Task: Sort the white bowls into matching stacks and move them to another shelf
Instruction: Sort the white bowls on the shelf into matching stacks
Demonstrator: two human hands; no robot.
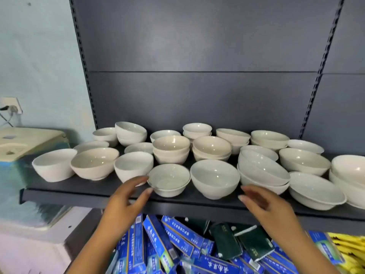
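White bowls (212,147) crowd the dark grey shelf (79,191) from end to end, some single, some nested. Head view: at the left of the front row, three deep single bowls stand side by side. Behind them, in the middle, two short stacks of deep bowls sit close together. More low stacks line the grey back panel (197,86). Over on the right the wide shallow bowls (262,171) are piled loosely, the top ones tilted. Another shallow pile sits just beside them at the shelf's front edge.

Front and centre sits a small bowl (168,179), and just to its right a larger deep bowl (215,177), the two almost touching. The left hand (126,196) is up at that small bowl, grip wide, fingers spread and fairly straight. Its thumb tip is at the bowl's left rim and a fingertip is by the side wall; whether they actually touch, I cannot tell. The right hand (270,204) hovers in front of the shelf edge below the shallow pile. Its grip is wide too, fingers out and blurred, holding nothing.

Under the shelf lies a jumble of blue boxes (158,246), with a few dark green packets (254,242) among them and yellow packs (347,246) at the far right.
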